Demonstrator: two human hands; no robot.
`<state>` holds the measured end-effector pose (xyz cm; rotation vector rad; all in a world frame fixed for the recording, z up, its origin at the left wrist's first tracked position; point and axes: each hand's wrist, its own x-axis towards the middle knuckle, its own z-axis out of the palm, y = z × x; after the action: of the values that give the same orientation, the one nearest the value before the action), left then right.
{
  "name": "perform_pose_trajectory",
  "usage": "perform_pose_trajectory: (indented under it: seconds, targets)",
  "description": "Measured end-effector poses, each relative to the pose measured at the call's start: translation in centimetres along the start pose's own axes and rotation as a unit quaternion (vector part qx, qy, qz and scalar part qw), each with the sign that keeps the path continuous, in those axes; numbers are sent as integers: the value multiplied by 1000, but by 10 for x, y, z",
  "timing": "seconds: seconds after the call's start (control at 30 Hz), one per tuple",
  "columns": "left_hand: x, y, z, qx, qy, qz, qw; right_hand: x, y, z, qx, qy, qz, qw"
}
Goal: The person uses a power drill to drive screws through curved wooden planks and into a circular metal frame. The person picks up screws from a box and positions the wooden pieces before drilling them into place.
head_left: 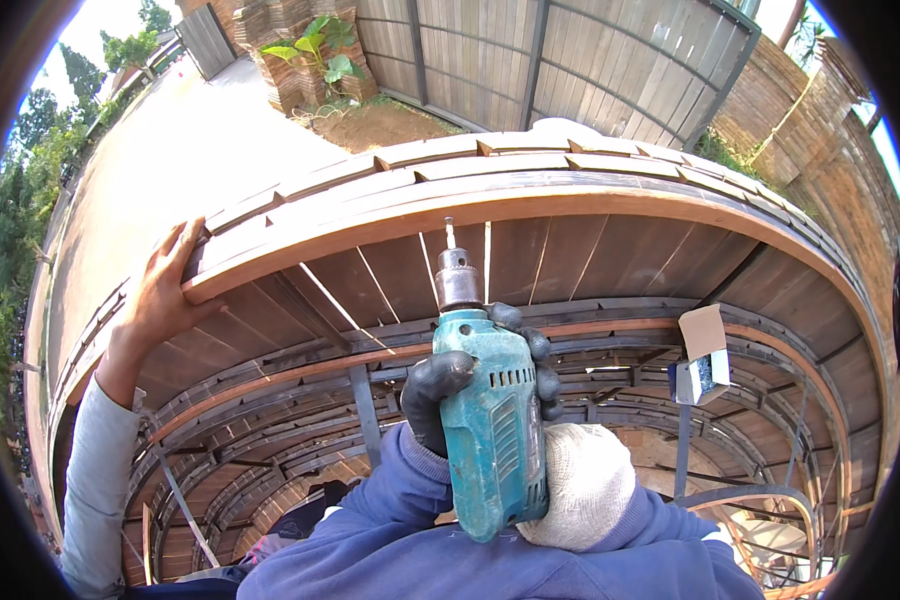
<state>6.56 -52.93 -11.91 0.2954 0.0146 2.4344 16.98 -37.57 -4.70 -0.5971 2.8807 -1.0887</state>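
A teal power drill [490,430] stands out from my chest, its metal chuck [458,283] and bit [450,234] pointing away from me. My left hand [433,392], in a dark-palmed glove, is closed around the left side of its body. On the other side my right hand [575,475], in a pale knitted glove with dark fingers, wraps the drill too; its trigger is hidden. The bit's tip reaches the near face of a curved reddish wooden strip [530,207]; whether it touches, I cannot tell.
Another person's bare hand [165,285], grey-sleeved, rests on the curved strip's left end. A small open carton [703,365] sits at right on the framework. Below run curved rails [370,365] and metal posts. Beyond are a slatted gate [570,60] and a stone wall [805,120].
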Motion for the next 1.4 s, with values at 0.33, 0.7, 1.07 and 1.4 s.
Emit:
perform_pose_trajectory:
  seconds: [0.33,0.7,1.07,1.4]
  targets:
    - [-5,-1,2,-27,-6,2,1000,2,1,-9,21,-88,12,996]
    - [13,-4,4,-24,-55,-6,998,-16,-15,-17,-100,7,-21,995]
    - [6,5,4,1,-41,-21,999,-19,-21,1,-113,33,32,992]
    - [10,5,-3,31,-74,-12,997,-24,-29,-11,-161,3,19,987]
